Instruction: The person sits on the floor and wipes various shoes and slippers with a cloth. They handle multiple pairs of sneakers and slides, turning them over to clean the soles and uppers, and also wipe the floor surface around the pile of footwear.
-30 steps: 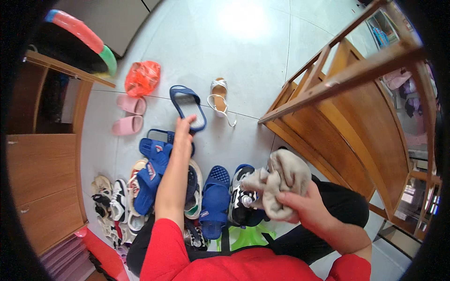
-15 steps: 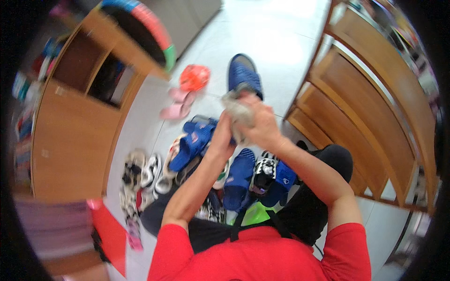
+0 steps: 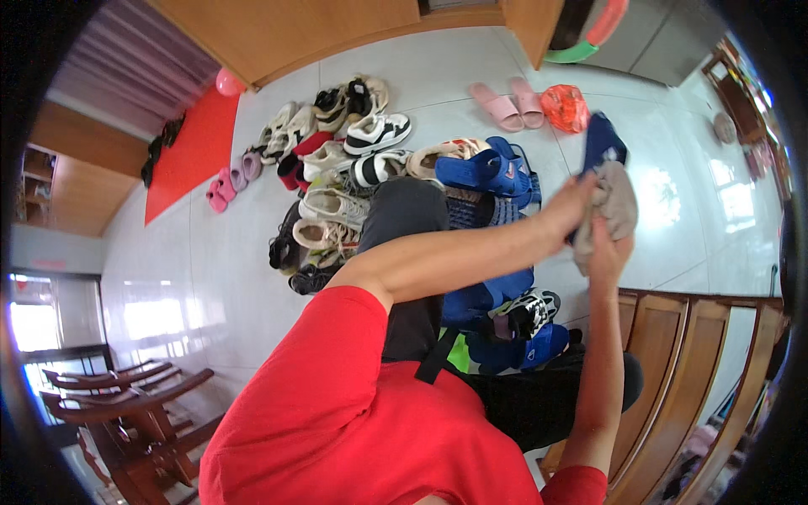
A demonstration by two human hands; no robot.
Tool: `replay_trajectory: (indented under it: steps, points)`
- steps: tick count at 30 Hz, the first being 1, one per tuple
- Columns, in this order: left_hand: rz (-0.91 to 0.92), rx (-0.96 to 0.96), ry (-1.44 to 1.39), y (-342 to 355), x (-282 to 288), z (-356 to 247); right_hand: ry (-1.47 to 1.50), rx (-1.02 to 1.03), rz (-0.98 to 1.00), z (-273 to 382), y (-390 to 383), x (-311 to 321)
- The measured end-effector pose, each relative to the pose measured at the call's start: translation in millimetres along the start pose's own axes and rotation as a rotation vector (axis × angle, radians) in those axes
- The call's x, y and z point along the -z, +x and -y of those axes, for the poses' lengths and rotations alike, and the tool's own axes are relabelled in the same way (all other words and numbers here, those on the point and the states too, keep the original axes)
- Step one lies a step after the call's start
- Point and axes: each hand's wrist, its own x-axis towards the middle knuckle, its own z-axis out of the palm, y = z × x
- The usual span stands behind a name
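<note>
- The left hand [image 3: 567, 210] is closed around the near part of a navy-blue slipper [image 3: 603, 140], its toe end pointing away from the person.
- The right hand [image 3: 608, 257] is bunched around a beige cloth [image 3: 619, 200], the fingers pressed into its folds.
- The cloth lies against the slipper and covers much of its near part, so the exact grip of the left fingers is partly hidden.
- Slipper and cloth are held up together over the floor [image 3: 669, 240], to the right of the shoes and in front of the person; both hands are close together.
- A pair of pink slippers [image 3: 497, 106] lies on the tiles beyond the left forearm, just beside a crumpled red-orange plastic bag [image 3: 564, 109].
- Bright blue slide sandals [image 3: 471, 172] lie piled beyond the left forearm.
- On the near side of that forearm, more blue slippers [image 3: 486, 301] lie beside a black-and-white patterned sneaker [image 3: 535, 311].
- Farther left, a black-and-white low sneaker [image 3: 379, 133] sits among many other shoes, with white lace-up sneakers [image 3: 334, 206] nearer the person's knee.
- Small pink clogs [image 3: 220, 190] stand near a red mat [image 3: 194, 164].
- A wooden cabinet [image 3: 337, 34] stands at the far side, a dark wooden chair [image 3: 139, 412] at lower left, and a slatted wooden frame [image 3: 661, 358] beside the right forearm.
</note>
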Motion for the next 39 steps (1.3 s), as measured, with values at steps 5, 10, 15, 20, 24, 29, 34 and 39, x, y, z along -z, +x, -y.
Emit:
replay_trajectory:
  steps: [5,10,15,20,24,29,34,39]
  points:
    - [0.116,-0.157,0.115,23.0,5.1,48.6,0.124,-0.245,-0.125,-1.0,21.6,4.5]
    - [0.019,-0.207,-0.16,65.9,12.1,30.1,0.022,-0.148,-0.087,8.4,-0.7,-18.3]
    - [0.019,-0.257,-0.01,52.7,-0.1,38.8,0.001,-0.004,-0.164,-1.9,10.1,-4.8]
    - [0.08,-0.281,0.339,4.7,-18.0,50.4,0.136,-0.212,-0.164,-12.6,40.5,42.5]
    - [0.045,-0.232,0.266,9.3,-7.1,28.5,0.23,-0.259,-0.19,-16.9,19.7,27.5]
    - [-0.02,-0.298,0.184,40.6,-5.0,10.6,0.352,-0.213,-0.119,2.4,-4.3,19.6]
    - [-0.019,-0.281,-0.283,57.2,15.9,-2.1,0.218,-0.072,-0.067,6.5,-29.7,-6.4]
    - [0.042,-0.309,-0.076,43.7,2.1,61.9,0.309,-0.031,-0.04,-17.5,-8.2,16.9]
